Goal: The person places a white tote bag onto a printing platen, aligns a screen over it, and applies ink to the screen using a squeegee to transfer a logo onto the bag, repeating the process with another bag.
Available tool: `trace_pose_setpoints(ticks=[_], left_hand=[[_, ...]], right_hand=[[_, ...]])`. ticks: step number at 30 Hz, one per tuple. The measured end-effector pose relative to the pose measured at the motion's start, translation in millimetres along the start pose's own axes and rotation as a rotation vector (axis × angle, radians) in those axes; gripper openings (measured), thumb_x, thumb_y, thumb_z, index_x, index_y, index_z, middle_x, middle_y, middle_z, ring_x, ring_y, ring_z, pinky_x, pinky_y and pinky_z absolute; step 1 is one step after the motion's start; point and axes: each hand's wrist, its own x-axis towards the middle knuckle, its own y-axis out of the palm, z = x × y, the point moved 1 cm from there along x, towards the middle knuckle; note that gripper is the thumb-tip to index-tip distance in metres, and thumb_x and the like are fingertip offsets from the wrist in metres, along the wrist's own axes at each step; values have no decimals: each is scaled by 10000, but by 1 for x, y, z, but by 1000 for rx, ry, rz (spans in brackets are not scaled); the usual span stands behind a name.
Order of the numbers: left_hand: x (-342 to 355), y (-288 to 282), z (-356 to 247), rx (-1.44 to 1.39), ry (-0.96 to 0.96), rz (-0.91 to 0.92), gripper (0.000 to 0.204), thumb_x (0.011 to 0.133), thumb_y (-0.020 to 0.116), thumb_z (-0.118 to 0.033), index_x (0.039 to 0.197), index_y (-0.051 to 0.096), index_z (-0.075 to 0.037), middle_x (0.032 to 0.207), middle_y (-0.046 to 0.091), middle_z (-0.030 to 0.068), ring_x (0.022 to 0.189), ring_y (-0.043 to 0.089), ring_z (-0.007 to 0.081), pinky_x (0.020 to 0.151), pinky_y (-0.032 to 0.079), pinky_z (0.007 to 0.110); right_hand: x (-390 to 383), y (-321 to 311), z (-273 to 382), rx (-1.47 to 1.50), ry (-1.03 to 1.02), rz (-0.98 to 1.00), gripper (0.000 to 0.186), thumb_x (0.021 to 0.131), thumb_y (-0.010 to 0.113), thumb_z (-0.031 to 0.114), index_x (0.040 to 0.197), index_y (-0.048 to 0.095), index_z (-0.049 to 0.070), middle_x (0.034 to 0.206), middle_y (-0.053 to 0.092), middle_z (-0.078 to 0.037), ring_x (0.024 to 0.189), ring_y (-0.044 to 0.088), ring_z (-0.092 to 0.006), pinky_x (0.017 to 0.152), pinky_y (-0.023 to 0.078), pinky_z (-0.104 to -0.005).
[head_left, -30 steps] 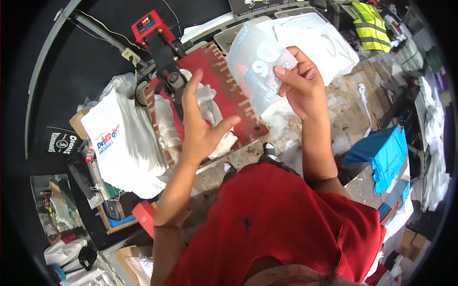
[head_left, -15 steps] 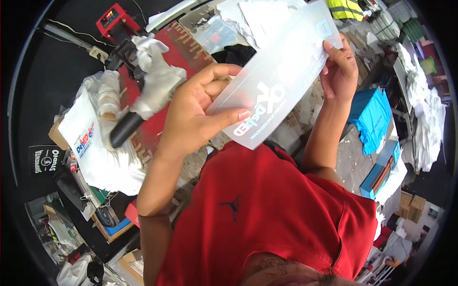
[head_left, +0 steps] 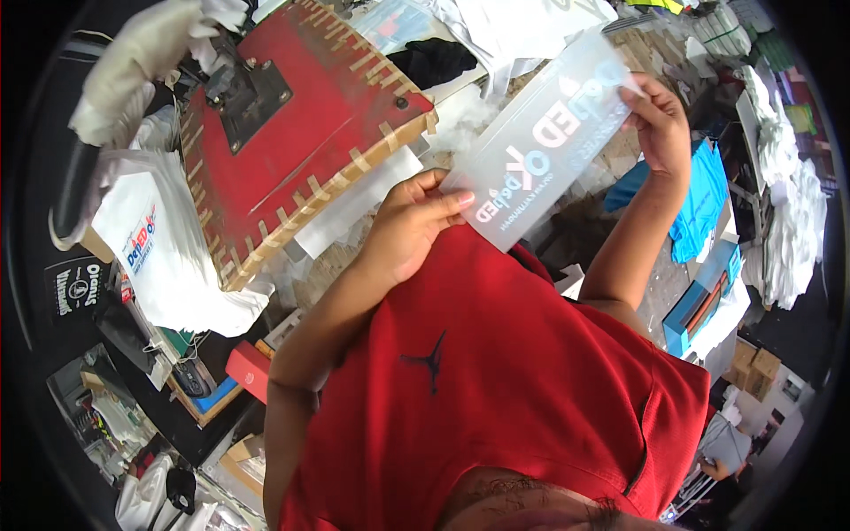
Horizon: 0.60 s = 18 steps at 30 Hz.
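Between my two hands a translucent transfer film (head_left: pixel 500 133), printed with white, red and blue lettering, is stretched at a slant. My left hand (head_left: pixel 409 221) pinches its lower left corner, thumb on top. At the upper right end, my right hand (head_left: pixel 660 124) grips the film's edge between thumb and fingers. Left of the film is a heat press with a red upper plate (head_left: pixel 328 106), taped along its edges. Its lever has a black grip (head_left: pixel 78 177) and a cloth-wrapped arm. White material (head_left: pixel 363 203) shows beneath the plate's near edge.
White printed fabric pieces (head_left: pixel 150 265) are piled at the left. Bright blue fabric (head_left: pixel 695 203) and a blue box (head_left: pixel 704 301) lie at the right, with white fabric stacks (head_left: pixel 784 221) beyond. A black cloth (head_left: pixel 434 60) rests at the back.
The press's red plate has risen and looks larger, its lever swung up to the left. My hands have moved slightly right with the film, whose printing now shows more plainly.
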Motion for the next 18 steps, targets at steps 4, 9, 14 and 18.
trace_pose_setpoints(ticks=[4, 9, 14, 18], left_hand=[[13, -62, 29, 227, 31, -158, 203, 867, 690, -107, 1040, 698, -1, 816, 653, -6, 675, 516, 48, 686, 432, 199], [7, -120, 49, 557, 200, -365, 220, 884, 698, -128, 1057, 708, 8, 701, 631, 4, 573, 497, 79, 580, 410, 228], [-23, -175, 59, 622, 472, -410, 204, 928, 578, -60, 1068, 686, 42, 971, 710, 140, 857, 671, 162, 790, 519, 274], [-66, -215, 51, 513, 627, -403, 247, 952, 493, -53, 1083, 678, 46, 1072, 696, 167, 962, 665, 202, 835, 527, 323]], right_hand=[[15, -2, -46, -236, 98, 151, 197, 826, 684, 75, 1016, 692, 22, 853, 688, -23, 725, 611, -101, 678, 484, -241], [26, 30, -105, -394, 340, 241, 204, 799, 707, 99, 987, 707, 23, 856, 693, -23, 784, 626, -101, 694, 478, -237], [22, 99, -151, -51, 416, 403, 243, 838, 604, 49, 1060, 687, -5, 989, 704, -92, 878, 646, -140, 787, 519, -258], [30, 162, -174, 205, 494, 474, 235, 886, 573, 61, 1082, 674, -20, 1071, 690, -115, 932, 657, -161, 821, 543, -295]])
